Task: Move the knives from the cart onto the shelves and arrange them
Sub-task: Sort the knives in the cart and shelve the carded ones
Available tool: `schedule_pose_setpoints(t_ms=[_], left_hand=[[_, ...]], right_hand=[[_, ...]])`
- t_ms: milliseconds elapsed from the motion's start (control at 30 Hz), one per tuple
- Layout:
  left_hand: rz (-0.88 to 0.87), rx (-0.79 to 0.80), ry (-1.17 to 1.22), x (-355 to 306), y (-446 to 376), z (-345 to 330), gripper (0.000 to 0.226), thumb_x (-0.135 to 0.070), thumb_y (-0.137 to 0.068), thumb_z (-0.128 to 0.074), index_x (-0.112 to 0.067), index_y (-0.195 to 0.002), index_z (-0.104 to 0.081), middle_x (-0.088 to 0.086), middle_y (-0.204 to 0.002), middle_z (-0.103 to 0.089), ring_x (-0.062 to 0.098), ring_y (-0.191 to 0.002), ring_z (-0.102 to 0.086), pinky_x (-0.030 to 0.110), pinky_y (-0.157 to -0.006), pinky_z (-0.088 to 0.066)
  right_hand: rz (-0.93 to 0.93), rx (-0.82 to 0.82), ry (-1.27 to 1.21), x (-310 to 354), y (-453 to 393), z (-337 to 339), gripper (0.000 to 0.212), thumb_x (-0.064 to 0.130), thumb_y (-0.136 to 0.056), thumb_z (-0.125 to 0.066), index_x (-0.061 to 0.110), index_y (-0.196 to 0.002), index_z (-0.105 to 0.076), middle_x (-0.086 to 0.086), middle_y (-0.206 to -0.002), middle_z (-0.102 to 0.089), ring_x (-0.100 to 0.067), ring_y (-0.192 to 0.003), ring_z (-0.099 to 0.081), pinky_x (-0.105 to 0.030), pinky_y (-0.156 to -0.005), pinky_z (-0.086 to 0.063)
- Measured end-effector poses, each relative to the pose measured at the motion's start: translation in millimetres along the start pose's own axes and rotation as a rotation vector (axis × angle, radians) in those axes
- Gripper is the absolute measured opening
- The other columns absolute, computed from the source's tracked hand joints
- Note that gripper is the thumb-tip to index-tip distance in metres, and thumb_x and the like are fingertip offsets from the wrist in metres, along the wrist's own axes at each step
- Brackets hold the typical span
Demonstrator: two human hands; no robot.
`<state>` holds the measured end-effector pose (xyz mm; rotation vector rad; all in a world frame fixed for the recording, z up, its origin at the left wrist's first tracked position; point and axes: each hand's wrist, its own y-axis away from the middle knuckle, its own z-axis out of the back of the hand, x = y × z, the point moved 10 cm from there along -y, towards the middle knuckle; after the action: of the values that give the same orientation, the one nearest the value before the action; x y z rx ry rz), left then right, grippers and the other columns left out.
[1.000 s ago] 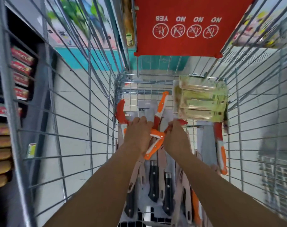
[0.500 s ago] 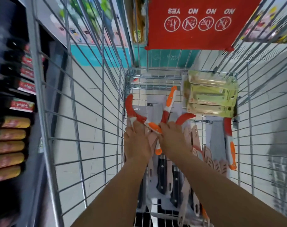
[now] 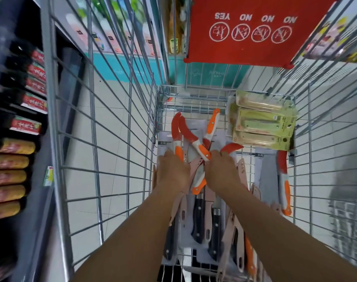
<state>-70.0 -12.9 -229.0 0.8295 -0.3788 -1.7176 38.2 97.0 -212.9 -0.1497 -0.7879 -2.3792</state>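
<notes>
- We reach both hands down into the wire cart (image 3: pixel 130 123), our left hand (image 3: pixel 173 169) and right hand (image 3: pixel 222 169) side by side over a heap of knives.
- Our left grip curls round the orange-and-white handle of a knife with a red blade cover (image 3: pixel 176 137), whose curved cover points up and away from the fingers.
- Our right grip closes on another red-covered knife (image 3: pixel 231 148); its red tip sticks out just beyond the knuckles, to the right.
- Between the two grips, more orange-handled knives (image 3: pixel 202 149) lie crossed; which hand holds them we cannot tell.
- Below our wrists, black-handled knives (image 3: pixel 198 218) and pink-sheathed knives (image 3: pixel 228 226) lie on the cart floor.
- To the right of the right grip, well apart, one orange-handled knife (image 3: pixel 284 184) lies along the cart wall.
- Beyond the right grip, green blister packs (image 3: pixel 263 124) stand stacked at the far end.
- Above them hangs a red sign (image 3: pixel 253 29); left of the cart, a shelf holds packaged goods (image 3: pixel 29 125).
</notes>
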Motion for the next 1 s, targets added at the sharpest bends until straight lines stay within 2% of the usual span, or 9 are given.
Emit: schedule_pose_setpoints(t_ms=[133,233,367,467,533,633,700,833,1000], left_hand=[[-0.045,0.046,0.133,-12,2,2,0.016,-0.024,-0.086,-0.054,-0.012,-0.096,-0.050,0.004,-0.084,-0.060,0.018,-0.069,-0.057,0.026,-0.053,-0.036],[-0.079,0.102,0.293,-31,2,-3,0.015,-0.021,-0.086,-0.050,-0.007,-0.089,-0.055,0.005,-0.075,-0.060,0.024,-0.069,-0.060,0.028,-0.055,-0.041],[-0.008,0.189,0.451,-44,3,-13,0.029,-0.020,-0.092,-0.042,0.001,-0.111,-0.050,0.019,-0.098,-0.061,0.036,-0.094,-0.062,0.042,-0.074,-0.050],[0.024,0.190,0.541,-46,0,-11,0.024,-0.016,-0.097,-0.041,-0.005,-0.118,-0.036,0.008,-0.094,-0.057,0.025,-0.090,-0.059,0.036,-0.074,-0.049],[0.023,0.157,0.560,-46,-3,-5,0.028,-0.012,-0.097,-0.041,-0.007,-0.124,-0.035,0.010,-0.099,-0.058,0.022,-0.086,-0.060,0.037,-0.074,-0.053],[-0.032,0.069,0.414,-48,-11,9,0.025,-0.009,-0.097,-0.040,-0.009,-0.121,-0.038,0.005,-0.093,-0.054,0.017,-0.078,-0.053,0.028,-0.060,-0.042],[-0.109,-0.022,0.263,-54,-17,25,0.025,-0.007,-0.095,-0.041,-0.012,-0.120,-0.039,0.009,-0.105,-0.055,0.024,-0.088,-0.055,0.033,-0.068,-0.040],[-0.248,-0.083,-0.093,-75,-28,45,0.046,0.004,-0.084,-0.050,-0.009,-0.126,-0.038,0.012,-0.120,-0.050,0.031,-0.111,-0.050,0.040,-0.082,-0.043],[-0.351,-0.077,-0.445,-85,-43,45,0.058,0.003,-0.079,-0.060,-0.008,-0.129,-0.034,0.012,-0.125,-0.048,0.029,-0.120,-0.040,0.038,-0.090,-0.042]], right_hand=[[-0.080,0.006,-0.201,-8,-11,4,0.019,0.013,-0.095,-0.046,0.007,-0.112,-0.051,-0.014,-0.107,-0.053,-0.030,-0.096,-0.054,-0.035,-0.076,-0.043],[-0.002,0.041,-0.324,4,-17,7,0.016,0.024,-0.096,-0.048,0.011,-0.105,-0.055,-0.004,-0.092,-0.056,-0.022,-0.084,-0.056,-0.029,-0.065,-0.043],[-0.010,0.087,-0.502,11,-17,9,0.015,0.025,-0.097,-0.050,0.013,-0.095,-0.059,0.006,-0.074,-0.054,-0.006,-0.066,-0.051,-0.018,-0.056,-0.036],[0.084,0.098,-0.502,22,-20,16,0.019,0.013,-0.096,-0.047,0.014,-0.100,-0.065,0.000,-0.086,-0.061,-0.014,-0.078,-0.057,-0.024,-0.068,-0.044],[0.186,0.144,-0.431,32,-22,19,0.024,0.007,-0.096,-0.043,0.010,-0.098,-0.067,0.000,-0.084,-0.058,-0.010,-0.074,-0.055,-0.015,-0.064,-0.040],[0.178,0.063,-0.353,24,-37,33,0.029,0.006,-0.096,-0.042,0.007,-0.112,-0.066,-0.008,-0.096,-0.059,-0.016,-0.081,-0.060,-0.016,-0.071,-0.045],[0.097,-0.021,-0.317,8,-52,40,0.034,0.005,-0.094,-0.044,0.012,-0.123,-0.060,-0.016,-0.113,-0.054,-0.028,-0.098,-0.058,-0.030,-0.085,-0.045],[0.119,0.020,-0.139,4,-67,32,0.052,0.006,-0.090,-0.046,0.016,-0.140,-0.042,-0.013,-0.138,-0.041,-0.029,-0.129,-0.038,-0.033,-0.106,-0.028],[0.170,0.129,0.126,-1,-75,11,0.068,0.002,-0.084,-0.049,0.025,-0.146,-0.031,-0.006,-0.157,-0.006,-0.037,-0.139,-0.017,-0.041,-0.112,-0.023]])
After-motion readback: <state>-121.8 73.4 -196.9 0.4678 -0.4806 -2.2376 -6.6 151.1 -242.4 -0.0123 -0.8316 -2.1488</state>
